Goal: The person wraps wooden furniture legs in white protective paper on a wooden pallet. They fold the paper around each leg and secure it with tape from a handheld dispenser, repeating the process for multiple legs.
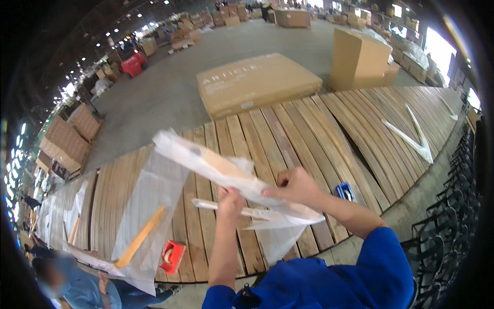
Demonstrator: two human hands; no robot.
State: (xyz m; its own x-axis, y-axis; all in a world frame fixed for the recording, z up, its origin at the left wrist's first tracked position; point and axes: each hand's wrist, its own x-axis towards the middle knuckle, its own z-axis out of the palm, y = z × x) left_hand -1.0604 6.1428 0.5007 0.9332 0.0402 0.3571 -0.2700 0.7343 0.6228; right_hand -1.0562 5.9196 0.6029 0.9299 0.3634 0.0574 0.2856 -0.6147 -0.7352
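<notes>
A long wooden piece (pixel 216 164) swathed in white foam sheet slants over the slatted wooden table, its far end raised to the left. My left hand (pixel 231 201) is closed around its near side, thumb pressing on the wrap. Farther along toward me, my right hand (pixel 297 187) pinches the wrap's edge, thumb down and the other fingers curled. Beneath it lies a thin wrapped strip (pixel 206 204), partly hidden by my left hand. Loose foam sheet (pixel 280 241) hangs toward the table's near edge.
A red tape dispenser (pixel 172 256) and a blue tape dispenser (pixel 344 192) flank me. A bare curved wooden part (pixel 139 237) lies on foam at left, near a co-worker (pixel 77 283). An angled wrapped part (pixel 419 147) rests at right. Beyond the table (pixel 298 129) stands a large carton (pixel 257 85).
</notes>
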